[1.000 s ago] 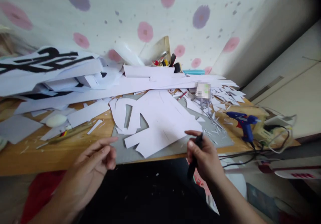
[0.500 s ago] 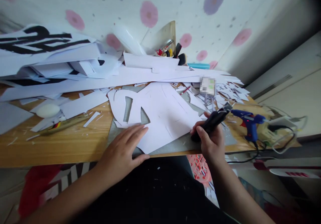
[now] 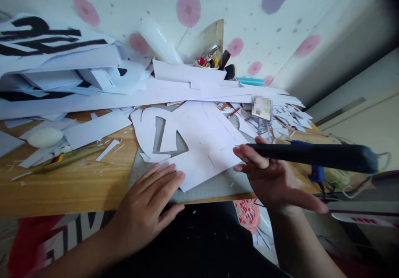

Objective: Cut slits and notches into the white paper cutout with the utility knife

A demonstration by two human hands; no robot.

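A white sheet (image 3: 202, 145) with cut-out openings and pencil marks lies on a grey cutting mat (image 3: 215, 185). My left hand (image 3: 152, 199) rests flat over the sheet's near left edge, fingers stretched out and thumb apart. Over the sheet's right corner, my right hand (image 3: 268, 174) holds a long black tool (image 3: 311, 156), apparently a utility knife, with its narrow end towards the left. The knife lies across the fingers, and the thumb sticks out away from it. Behind the knife, a blue glue gun (image 3: 317, 174) is partly hidden.
Paper scraps (image 3: 289, 114) crowd the back right. Stacked white pieces with black shapes (image 3: 52, 57) stand at the back left. A white egg-shaped object (image 3: 45, 138) and a yellowish slim tool (image 3: 68, 157) lie on the wooden table (image 3: 77, 186). A tool cup (image 3: 207, 64) stands behind.
The black tool has swung round in my right hand and now points left, nearly level. My right thumb has come off it. My left hand stays on the sheet; the view has shifted slightly.
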